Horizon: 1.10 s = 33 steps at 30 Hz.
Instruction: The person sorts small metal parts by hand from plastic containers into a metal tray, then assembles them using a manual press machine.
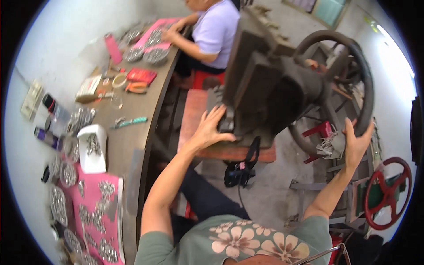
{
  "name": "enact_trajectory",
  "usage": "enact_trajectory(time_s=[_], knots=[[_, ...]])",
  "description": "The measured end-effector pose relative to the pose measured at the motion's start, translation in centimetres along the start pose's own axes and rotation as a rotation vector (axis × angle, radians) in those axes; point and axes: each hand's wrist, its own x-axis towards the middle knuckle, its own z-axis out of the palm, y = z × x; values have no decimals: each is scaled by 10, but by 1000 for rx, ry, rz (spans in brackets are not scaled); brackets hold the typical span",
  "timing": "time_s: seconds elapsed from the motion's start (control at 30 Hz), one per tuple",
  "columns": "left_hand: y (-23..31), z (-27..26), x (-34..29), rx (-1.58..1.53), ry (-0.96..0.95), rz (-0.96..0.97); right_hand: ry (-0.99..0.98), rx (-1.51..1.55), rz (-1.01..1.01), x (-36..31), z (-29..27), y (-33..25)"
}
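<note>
A heavy dark machine press [265,88] with a large handwheel [367,84] stands in front of me on a reddish wooden bench [190,115]. My right hand [357,143] wraps round the lower right of the wheel's rim. At the left of the press's base, my left hand [208,131] lies with thumb and fingers apart, against a small dark metal block [227,123]. Whether a small piece sits under those fingertips is hidden.
On the left, a long table [128,152] carries a white tray [98,163] of metal pieces, a pink mat [90,185], a teal-handled tool [134,121] and orange pliers [137,87]. Another person [216,35] works at its far end. A red handwheel [388,192] stands at right.
</note>
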Motion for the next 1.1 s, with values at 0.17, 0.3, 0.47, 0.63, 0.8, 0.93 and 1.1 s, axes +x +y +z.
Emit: enact_trajectory(time_s=[0.17,0.3,0.47,0.63,0.8,0.93,1.1], knots=[[-31,-25,38,-594,417,-185,156,-54,-168,76,7,-39],[-32,-11,88,-292,195,-109,170,-152,-335,110,19,-64],[-21,-34,48,-251,25,-64,49,-131,-404,139,12,-36],[17,-22,13,315,104,54,64,-167,-393,115,17,-57],[45,-16,-31,330,319,8,-319,210,-731,-18,85,-94],[63,-38,-113,373,589,-46,-909,435,-573,-133,187,-107],[94,-61,-231,481,874,-386,-1146,669,-751,-220,254,-156]])
